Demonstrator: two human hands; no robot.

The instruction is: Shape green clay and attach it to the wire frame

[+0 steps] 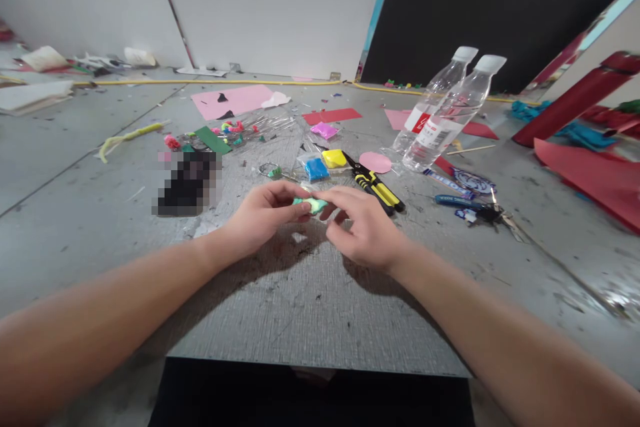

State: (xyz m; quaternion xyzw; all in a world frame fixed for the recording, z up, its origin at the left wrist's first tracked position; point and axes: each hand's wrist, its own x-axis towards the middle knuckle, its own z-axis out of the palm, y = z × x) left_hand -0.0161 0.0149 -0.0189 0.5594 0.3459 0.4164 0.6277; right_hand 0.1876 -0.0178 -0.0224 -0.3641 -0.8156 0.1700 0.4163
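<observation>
Between my hands, a little above the table, is a small lump of modelling clay, mint green with a pale yellow middle. My left hand pinches its left side between thumb and fingers. At the clay's right end, my right hand has its fingers curled in, with the fingertips on the edge. Just beyond the hands lie a blue packet, a yellow packet and black-and-yellow snips. A wire loop with a green bit is behind my left hand.
Two clear water bottles stand to the right, near blue-handled pliers. A red cylinder leans at far right. Pink paper, a purple packet and pins with coloured bits lie farther back. A blurred-out black object is left.
</observation>
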